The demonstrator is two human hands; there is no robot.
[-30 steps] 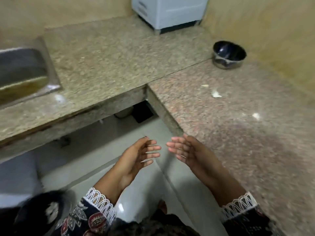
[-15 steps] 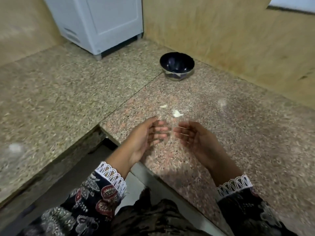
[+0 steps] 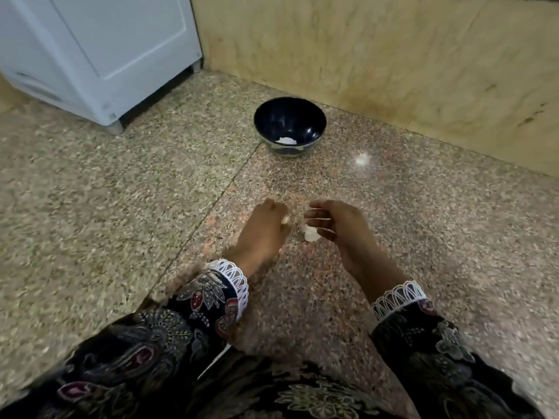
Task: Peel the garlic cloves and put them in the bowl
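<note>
Sleeves (image 3: 211,300) of dark floral cloth with white lace cuffs lie nearest the camera, 1 on each forearm, over a speckled granite counter (image 3: 332,297). Beyond the cuffs, the 2 hands meet low over the reddish slab. The left hand (image 3: 263,234) is turned knuckles-up, fingers curled down and inward; a small pale scrap (image 3: 286,219), garlic or skin, shows at its fingertips, and whether it is pinched or only touched cannot be told through the blur. The right hand (image 3: 341,228) is cupped, palm toward the left hand, fingers loosely bent and not clenched; a white garlic clove (image 3: 311,234) lies on the counter just beside its fingertips, and contact cannot be judged. Nothing stands between the hands and the far objects. Ahead of both hands, well apart, a dark bowl (image 3: 289,124) sits upright near the yellowish wall (image 3: 393,71), with a white piece (image 3: 286,141) in its bottom. Far left of the left hand stands a white appliance (image 3: 99,52) on the greyer slab.
</note>
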